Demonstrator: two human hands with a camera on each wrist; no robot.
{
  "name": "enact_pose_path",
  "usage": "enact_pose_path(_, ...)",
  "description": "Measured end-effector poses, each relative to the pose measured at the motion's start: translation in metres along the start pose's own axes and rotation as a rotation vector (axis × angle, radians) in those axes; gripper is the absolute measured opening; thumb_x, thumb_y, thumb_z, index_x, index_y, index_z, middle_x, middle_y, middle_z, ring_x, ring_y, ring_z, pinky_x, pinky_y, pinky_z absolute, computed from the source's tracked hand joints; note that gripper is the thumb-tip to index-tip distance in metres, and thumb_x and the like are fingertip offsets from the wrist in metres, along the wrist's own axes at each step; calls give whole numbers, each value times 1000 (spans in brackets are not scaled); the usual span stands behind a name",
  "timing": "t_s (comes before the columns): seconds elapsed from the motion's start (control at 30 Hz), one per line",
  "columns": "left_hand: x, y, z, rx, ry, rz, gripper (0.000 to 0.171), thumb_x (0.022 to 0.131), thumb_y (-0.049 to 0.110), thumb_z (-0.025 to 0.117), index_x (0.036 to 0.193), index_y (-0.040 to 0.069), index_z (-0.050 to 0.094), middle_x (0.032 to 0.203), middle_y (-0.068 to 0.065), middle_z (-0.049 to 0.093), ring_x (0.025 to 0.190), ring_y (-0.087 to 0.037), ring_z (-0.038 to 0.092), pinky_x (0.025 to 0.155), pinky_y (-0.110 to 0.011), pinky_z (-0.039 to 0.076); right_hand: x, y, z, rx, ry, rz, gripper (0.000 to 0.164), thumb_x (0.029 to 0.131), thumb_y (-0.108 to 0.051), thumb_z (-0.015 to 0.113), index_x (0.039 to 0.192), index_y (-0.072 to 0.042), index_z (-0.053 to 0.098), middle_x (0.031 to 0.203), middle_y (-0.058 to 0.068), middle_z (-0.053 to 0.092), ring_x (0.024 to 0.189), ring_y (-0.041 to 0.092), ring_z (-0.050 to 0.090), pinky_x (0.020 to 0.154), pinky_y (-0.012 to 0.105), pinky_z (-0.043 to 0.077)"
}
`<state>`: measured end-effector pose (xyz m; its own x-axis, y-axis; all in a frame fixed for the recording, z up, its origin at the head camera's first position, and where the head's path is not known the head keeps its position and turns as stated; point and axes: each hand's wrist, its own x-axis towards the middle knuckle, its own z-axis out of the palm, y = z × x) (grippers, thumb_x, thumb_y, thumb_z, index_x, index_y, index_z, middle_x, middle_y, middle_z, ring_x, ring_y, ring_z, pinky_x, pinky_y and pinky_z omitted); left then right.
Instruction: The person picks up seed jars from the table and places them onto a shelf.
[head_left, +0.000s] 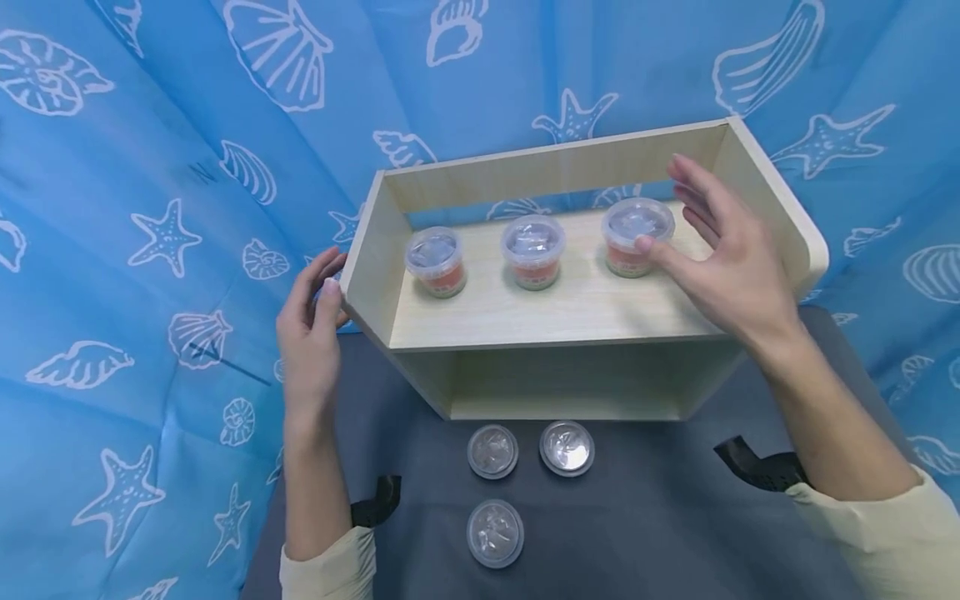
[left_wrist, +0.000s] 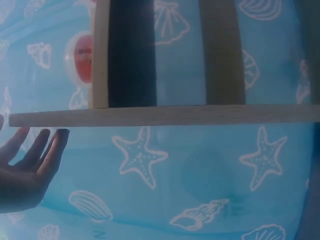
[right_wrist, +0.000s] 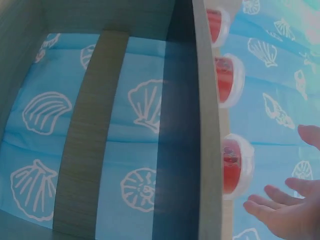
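Observation:
A pale wooden two-tier shelf stands in the middle of the head view. On its upper board, in a row, are a left plastic tub, a middle tub and a right tub, each with a clear lid and red contents or label. My left hand rests at the shelf's left side panel, its fingertips against the outer face. Beside the right tub, my right hand is spread, the thumb overlapping the tub's edge in the head view. The right wrist view shows those fingers apart from the tub.
Three similar round lidded tubs sit on the dark grey table before the shelf: one nearer tub and two behind it, left and right. A blue curtain with white seashell prints hangs behind and at the sides.

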<state>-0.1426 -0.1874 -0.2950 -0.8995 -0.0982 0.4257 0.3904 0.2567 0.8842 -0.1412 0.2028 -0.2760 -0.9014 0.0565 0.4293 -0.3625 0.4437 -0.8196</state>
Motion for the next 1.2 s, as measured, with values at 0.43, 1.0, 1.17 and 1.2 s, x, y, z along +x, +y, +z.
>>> enact_pose_path(0.43, -29, 13, -8, 146, 68, 87, 32, 101, 9, 57, 131, 11, 65, 130, 0, 62, 108, -22, 64, 88, -26, 54, -16, -24, -15, -1, 85, -187, 68, 79, 12, 74, 142, -6, 53, 142, 10, 55, 132, 18, 51, 108, 27, 39)
enact_pose_path(1.0, -75, -7, -12, 165, 83, 91, 33, 97, -1, 60, 128, 7, 66, 125, -10, 65, 109, -25, 66, 88, -24, 54, -29, -26, -40, -38, 175, -250, 58, 78, 19, 69, 132, 0, 61, 132, 10, 62, 124, 18, 58, 105, 28, 43)
enact_pose_path(1.17, -84, -17, -10, 145, 62, 57, 32, 97, -1, 60, 128, 5, 66, 124, -8, 65, 108, -25, 66, 88, -24, 53, -29, -21, -47, -37, 215, -231, 51, 81, 15, 69, 129, 0, 63, 130, 10, 64, 121, 17, 60, 104, 27, 44)
enact_pose_path(1.2, -85, -19, -9, 145, 59, 54, 32, 96, -1, 60, 128, 5, 66, 123, -8, 66, 107, -26, 66, 88, -23, 54, -28, -20, -48, -34, 223, -227, 49, 81, 14, 69, 128, 1, 64, 129, 10, 64, 120, 16, 60, 104, 27, 44)
